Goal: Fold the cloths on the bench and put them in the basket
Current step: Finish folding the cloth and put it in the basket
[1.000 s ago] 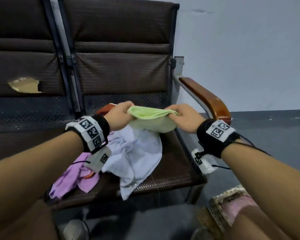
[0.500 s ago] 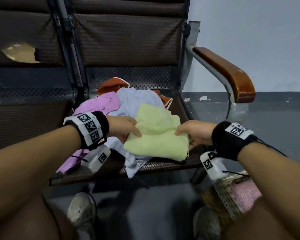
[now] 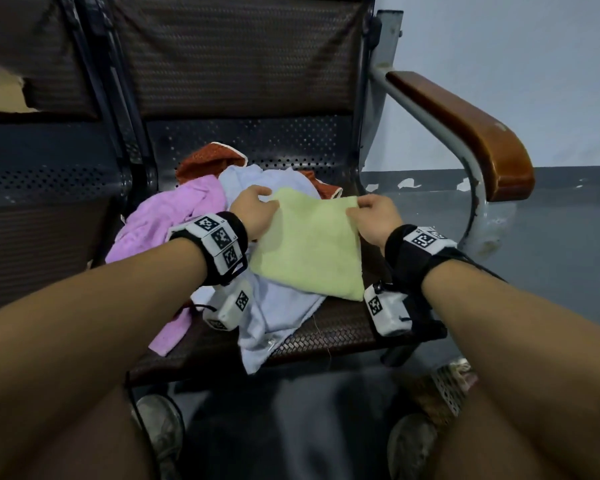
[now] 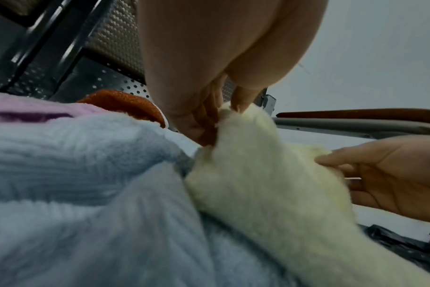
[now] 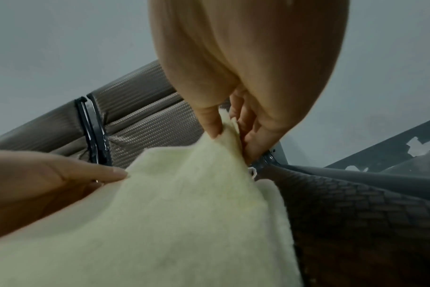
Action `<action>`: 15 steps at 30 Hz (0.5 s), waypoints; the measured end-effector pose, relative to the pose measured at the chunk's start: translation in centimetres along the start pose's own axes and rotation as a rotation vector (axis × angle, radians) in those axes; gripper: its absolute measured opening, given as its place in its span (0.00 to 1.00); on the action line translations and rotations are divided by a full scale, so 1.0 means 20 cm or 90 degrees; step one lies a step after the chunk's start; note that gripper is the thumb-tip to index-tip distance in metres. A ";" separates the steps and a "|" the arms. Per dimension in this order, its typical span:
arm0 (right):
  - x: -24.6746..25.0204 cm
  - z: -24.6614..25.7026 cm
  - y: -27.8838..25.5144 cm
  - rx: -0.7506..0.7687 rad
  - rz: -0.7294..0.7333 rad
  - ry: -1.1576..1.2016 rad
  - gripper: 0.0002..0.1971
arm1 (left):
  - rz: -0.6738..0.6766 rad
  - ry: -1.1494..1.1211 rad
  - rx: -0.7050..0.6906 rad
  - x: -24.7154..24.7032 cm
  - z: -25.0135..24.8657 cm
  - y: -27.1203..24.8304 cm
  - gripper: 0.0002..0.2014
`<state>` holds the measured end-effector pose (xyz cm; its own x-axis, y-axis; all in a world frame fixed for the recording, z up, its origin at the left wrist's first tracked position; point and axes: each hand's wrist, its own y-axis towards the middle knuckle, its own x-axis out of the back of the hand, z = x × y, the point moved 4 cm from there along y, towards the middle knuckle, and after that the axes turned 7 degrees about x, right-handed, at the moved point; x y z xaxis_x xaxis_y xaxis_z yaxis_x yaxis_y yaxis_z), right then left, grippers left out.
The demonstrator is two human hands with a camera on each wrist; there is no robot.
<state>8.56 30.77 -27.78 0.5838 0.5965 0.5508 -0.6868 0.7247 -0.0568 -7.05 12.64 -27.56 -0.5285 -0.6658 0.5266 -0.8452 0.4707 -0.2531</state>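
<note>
A pale green cloth [image 3: 310, 244] lies spread over the cloth pile on the brown bench seat [image 3: 329, 327]. My left hand [image 3: 255, 211] pinches its far left corner, and my right hand [image 3: 369, 216] pinches its far right corner. In the left wrist view the left hand [image 4: 221, 116] has thumb and fingers closed on the green cloth [image 4: 263, 184]. The right wrist view shows the right hand [image 5: 230, 128] gripping the green cloth [image 5: 172, 213] by its edge. Under it lie a light blue cloth [image 3: 274, 306], a purple cloth [image 3: 167, 216] and an orange cloth [image 3: 208, 161]. The woven basket [image 3: 444, 386] sits on the floor, lower right.
The bench's wooden armrest [image 3: 465, 126] on a grey metal tube rises to the right of the seat. The backrest [image 3: 239, 57] stands behind the pile. My shoes [image 3: 160, 427] and legs are below the seat's front edge. A grey wall is on the right.
The green cloth came down from mid-air, bunched between my hands, onto the pile and now lies flat; both hands moved to its far corners, farther apart.
</note>
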 end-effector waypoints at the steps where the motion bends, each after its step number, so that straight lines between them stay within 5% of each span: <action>1: -0.01 0.00 0.01 0.008 0.014 -0.044 0.16 | -0.002 0.017 0.001 0.00 0.00 0.01 0.22; 3: 0.00 0.02 -0.01 0.065 0.056 -0.162 0.23 | -0.038 0.086 -0.045 0.02 -0.01 0.01 0.23; 5: 0.00 0.06 -0.07 0.159 0.103 -0.239 0.19 | -0.061 0.136 -0.125 0.04 -0.05 -0.03 0.13; 8: -0.04 0.10 -0.20 0.236 0.265 -0.240 0.10 | 0.125 0.143 -0.164 0.00 -0.04 -0.14 0.06; 10: -0.07 0.09 -0.29 0.243 0.366 -0.291 0.18 | 0.235 0.255 -0.185 -0.03 0.01 -0.22 0.16; 13: -0.10 0.06 -0.37 0.267 0.409 -0.384 0.37 | 0.248 0.439 -0.246 -0.02 0.08 -0.27 0.35; 15: -0.11 0.05 -0.40 0.307 0.415 -0.423 0.34 | 0.242 0.443 -0.252 0.00 0.11 -0.28 0.36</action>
<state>12.35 23.28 -27.68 -0.2159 0.4067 0.8877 -0.9681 0.0292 -0.2488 -2.57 8.80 -27.88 -0.4909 0.0189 0.8710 -0.4642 0.8404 -0.2798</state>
